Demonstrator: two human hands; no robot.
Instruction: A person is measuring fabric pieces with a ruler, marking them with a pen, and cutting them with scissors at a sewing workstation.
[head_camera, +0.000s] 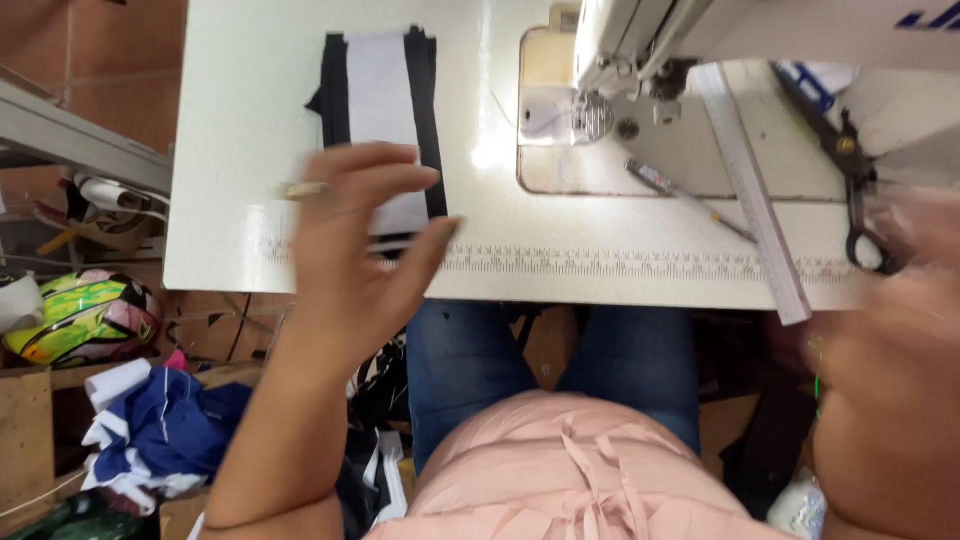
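White sewing table (240, 120) (glossy under overhead glare) above a cluttered reddish floor (130, 60).

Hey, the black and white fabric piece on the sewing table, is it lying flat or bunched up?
Flat. The fabric piece lies spread on the table, white panel between black edges; the left hand covers its near end.

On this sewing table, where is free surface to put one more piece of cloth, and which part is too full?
The table is bare left of the black and white fabric stack, and in the strip between that stack and the sewing machine. The left hand hovers over the stack's near end. The right side is crowded: ruler, pen, scissors, and the blurred right hand.
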